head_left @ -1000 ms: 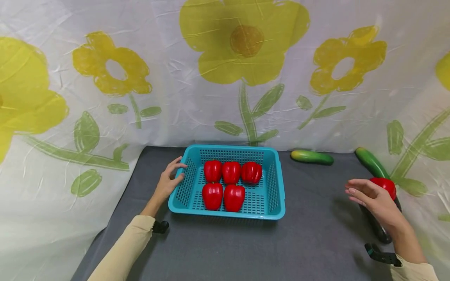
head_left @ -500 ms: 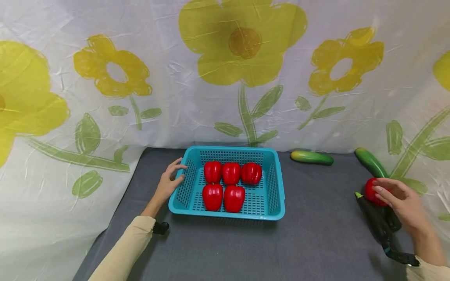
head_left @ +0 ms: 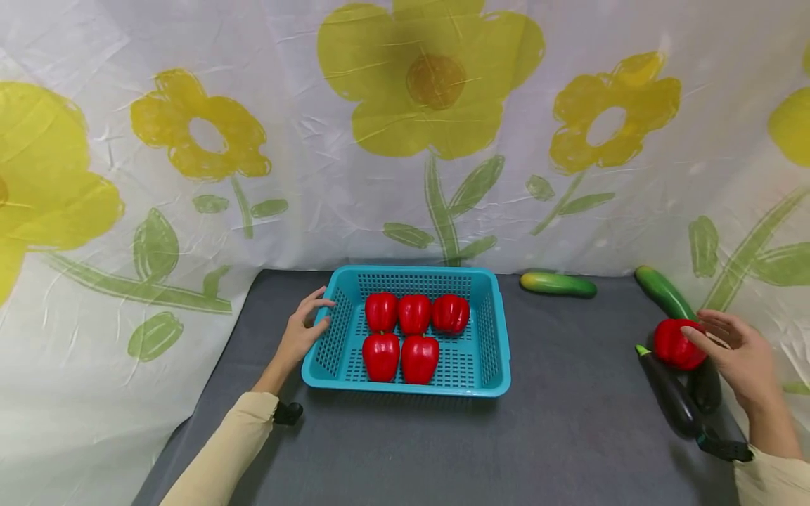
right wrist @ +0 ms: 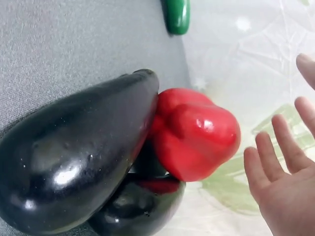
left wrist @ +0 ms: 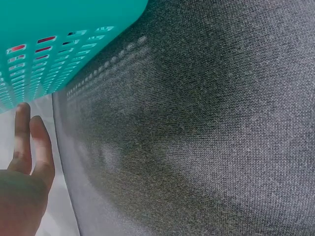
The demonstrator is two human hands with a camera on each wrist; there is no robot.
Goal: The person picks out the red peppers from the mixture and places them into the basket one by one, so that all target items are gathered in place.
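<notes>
In the head view, my left hand (head_left: 301, 330) is at the left rim of the blue basket (head_left: 405, 391), thumb and a finger over its edge. From the left wrist, two straight fingers (left wrist: 44, 147) show near the outside of the basket's perforated wall. A red bell pepper (head_left: 678, 344) lies on two eggplants, a front one (head_left: 672, 400) and another (head_left: 705, 386) partly hidden behind. To the pepper's right is my right hand (head_left: 743, 358), fingers spread. The right wrist view has a gap between these fingers and the pepper (right wrist: 197, 135).
Inside the basket sit several red bell peppers, such as one at the front (head_left: 420, 359). A yellow-green cucumber (head_left: 558, 284) lies by the back edge. Farther right, a green cucumber (head_left: 664, 292) points toward the loose pepper. A flowered white curtain (head_left: 342, 204) hangs behind the grey tabletop (head_left: 443, 450).
My right hand has moved right, from in front of the loose bell pepper to its far side, uncovering the pepper and the eggplants. My left hand has stayed at the basket.
</notes>
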